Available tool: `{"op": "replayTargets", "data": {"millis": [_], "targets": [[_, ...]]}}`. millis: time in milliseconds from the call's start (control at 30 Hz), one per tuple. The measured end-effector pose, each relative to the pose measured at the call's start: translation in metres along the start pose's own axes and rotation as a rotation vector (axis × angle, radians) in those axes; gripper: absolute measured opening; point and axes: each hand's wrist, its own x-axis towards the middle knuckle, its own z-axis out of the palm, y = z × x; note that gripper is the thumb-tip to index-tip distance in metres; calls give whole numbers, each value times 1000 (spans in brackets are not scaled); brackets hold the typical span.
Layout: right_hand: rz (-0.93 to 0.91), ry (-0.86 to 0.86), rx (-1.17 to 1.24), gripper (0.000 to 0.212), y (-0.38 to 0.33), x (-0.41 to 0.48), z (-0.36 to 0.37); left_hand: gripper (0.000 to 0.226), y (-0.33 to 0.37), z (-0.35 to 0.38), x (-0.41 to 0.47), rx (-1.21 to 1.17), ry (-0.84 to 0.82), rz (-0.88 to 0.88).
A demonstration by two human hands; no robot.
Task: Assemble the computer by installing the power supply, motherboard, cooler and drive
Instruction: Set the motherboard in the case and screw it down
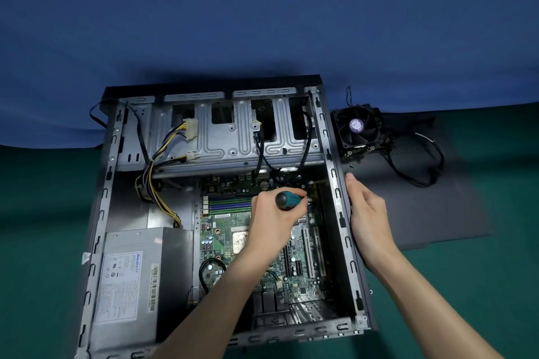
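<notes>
Fastening, it seems, the motherboard (pixel 226 223) lying in the case (pixel 338 212), the left hand (pixel 269 220) grips the screwdriver (pixel 288 200) while the right hand (pixel 368 214) presses flat on the case wall (next, I think: keep the tip square).

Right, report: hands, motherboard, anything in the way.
Left hand grips screwdriver, tip at far right of motherboard. Right hand flat on case wall. Cooler outside case, unfitted. Black cables loop beyond tip.

— What lies beyond your fingers (pixel 357 190)?
— A blue cloth backdrop (pixel 262 8), softly creased, fills everything past them.
— And beneath?
— A dark green table covering (pixel 43 212) spreads left and right of my fingers and back towards me. The light is soft, with faint shadows.
</notes>
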Motion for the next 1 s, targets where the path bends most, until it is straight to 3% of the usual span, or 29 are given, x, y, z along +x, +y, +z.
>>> {"op": "replayTargets", "data": {"millis": [433,700,767,867,900,1000], "targets": [[-23,15,2,52,0,-1,1,9,-2,2,2,-17,-38,8],[-18,13,24,56,8,2,0,6,-5,3,2,82,-58,13],[-40,29,-23,47,9,1,0,7,-2,4,4,140,-91,30],[-305,173,-280,16,-4,-6,-2,3,7,5,7,313,-175,114],[-440,181,-381,16,-11,-9,-3,4,10,6,9,364,-202,148],[-692,-28,-659,24,-22,-14,-6,19,21,6,15,487,-279,222]]}}
